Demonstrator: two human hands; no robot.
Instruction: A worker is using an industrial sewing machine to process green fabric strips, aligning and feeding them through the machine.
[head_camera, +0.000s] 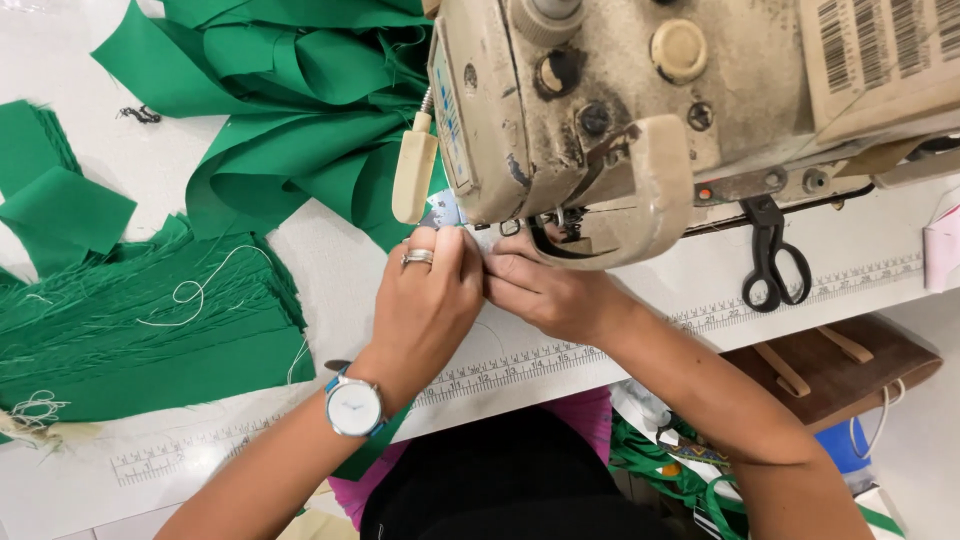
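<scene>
Pinching something small under the sewing machine (640, 120) needle, fingertip to fingertip.
Left hand (425, 300) and right hand (545, 290) close together on a pale scrap (443, 212); green fabric (150, 320) lies stacked left on the white surface (330, 270), black scissors (772, 255) right.

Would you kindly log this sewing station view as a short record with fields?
setting: white table with a printed ruler strip along its edge
machine: worn beige sewing machine
left hand: ring and wristwatch, fingers pinched at the needle area
right hand: fingertips meeting the left hand under the machine head
fabric: green cut pieces stacked left, loose green strips behind
tool: black scissors lying right of the hands
</scene>
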